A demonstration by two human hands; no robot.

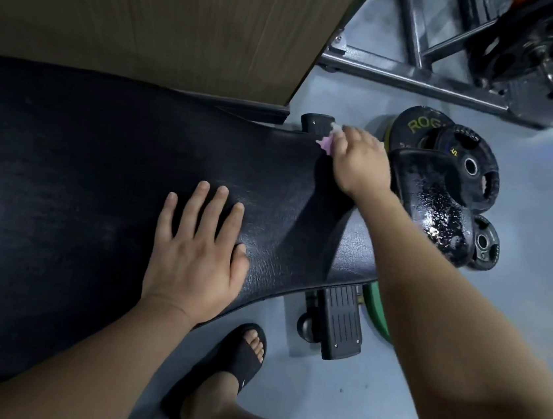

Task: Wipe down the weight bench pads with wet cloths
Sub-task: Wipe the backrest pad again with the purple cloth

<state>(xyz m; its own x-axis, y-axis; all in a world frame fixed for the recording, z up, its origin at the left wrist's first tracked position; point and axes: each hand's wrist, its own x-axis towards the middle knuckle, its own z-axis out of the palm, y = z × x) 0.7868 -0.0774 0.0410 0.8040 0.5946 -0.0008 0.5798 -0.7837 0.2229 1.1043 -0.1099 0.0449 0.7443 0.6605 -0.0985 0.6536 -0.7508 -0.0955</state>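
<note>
a person's left hand (194,251) lies flat, fingers spread, on the black bench pad (83,170), while the right hand (359,163) presses a pale pink cloth (325,142) against the pad's narrow far end, its fingers curled over the cloth. black weight plates (452,167) lie on the grey floor (536,273) just beyond, and a sandalled foot (229,369) stands beside the bench.

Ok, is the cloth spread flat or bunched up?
Bunched up: only a crumpled pink edge of the cloth peeks from under the right hand, which covers the rest on the bench pad.
</note>
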